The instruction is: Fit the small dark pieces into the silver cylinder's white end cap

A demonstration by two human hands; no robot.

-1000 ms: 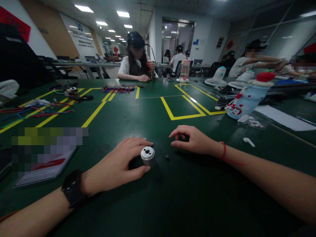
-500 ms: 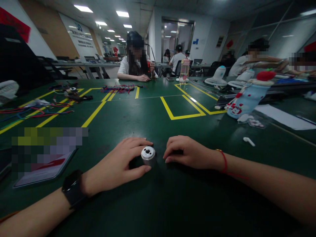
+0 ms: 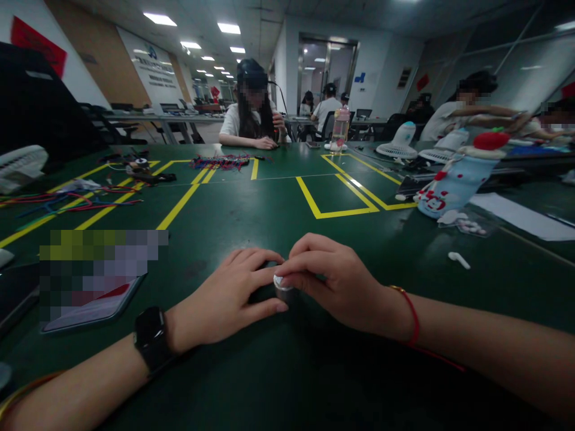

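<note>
A short silver metal cylinder (image 3: 283,291) stands upright on the green table (image 3: 233,206), partly covered by fingers. My left hand (image 3: 229,293) rests on the table with its thumb and fingers around the cylinder's left side. From the right, my right hand (image 3: 335,278) reaches over the cylinder's top, thumb and fingertips pinched together there. Whatever those fingertips hold is too small and hidden to make out.
At the left lie a phone-like device (image 3: 90,305) and loose wires (image 3: 85,200). A white earbud (image 3: 459,260), a blue bottle (image 3: 458,182) and paper (image 3: 523,215) are at the right. Beyond the yellow tape, a person (image 3: 251,114) sits across the table.
My right hand has moved left onto the top of the cylinder, its fingertips now pinched there. My left hand stays around the cylinder. The whole view has shifted slightly.
</note>
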